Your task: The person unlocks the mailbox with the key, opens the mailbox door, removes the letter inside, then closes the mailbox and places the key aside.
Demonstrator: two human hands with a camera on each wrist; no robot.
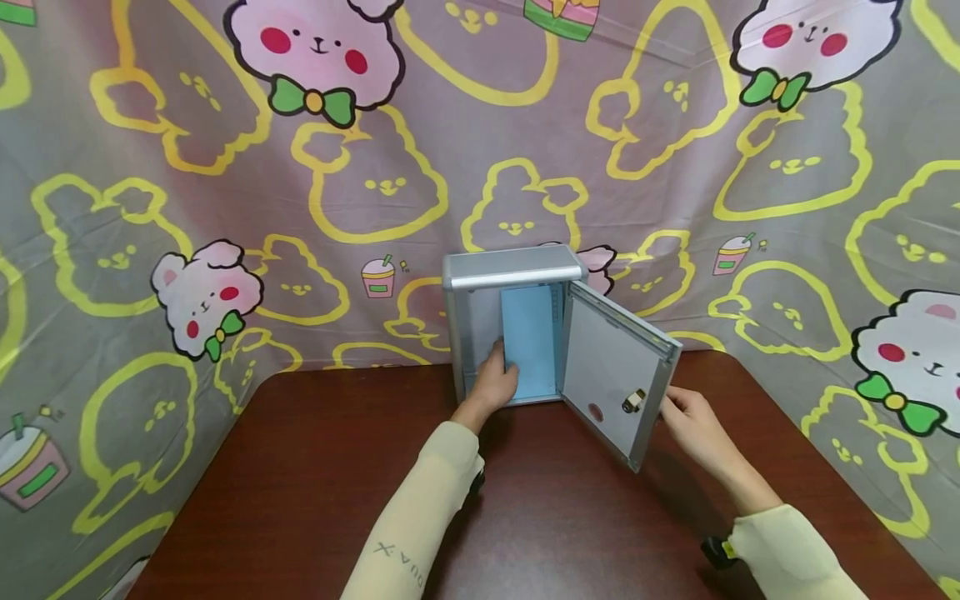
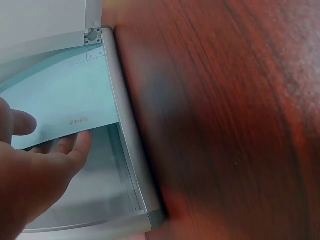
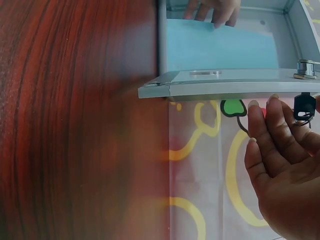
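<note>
A cartoon-printed fabric backdrop (image 1: 540,133) closes in a dark reddish wood-grain table (image 1: 300,475), and near its back edge I have a silver metal box (image 1: 517,260) with its hinged door (image 1: 607,362) swung out toward me on the right. The light-blue envelope (image 1: 528,342) is inside that box, its long axis upright, leaning toward the hinge side. From my left hand (image 1: 495,382) it lies just to the right, reached by its left long edge, so the left is clearly the nearer hand; the right hand (image 1: 697,425) is outside, beyond the door's free edge.

On the left wrist feed, I read the grip as a pinch at that edge: thumb over the printed face, fingers tucked behind, with little gap between them. I can't tell whether the envelope's lower end touches the box floor. On the right wrist feed, thumb and index finger appear to pinch the black-headed key (image 3: 304,105) at the door's outer face, below the lock (image 3: 306,69); the other fingers lie loosely extended.
</note>
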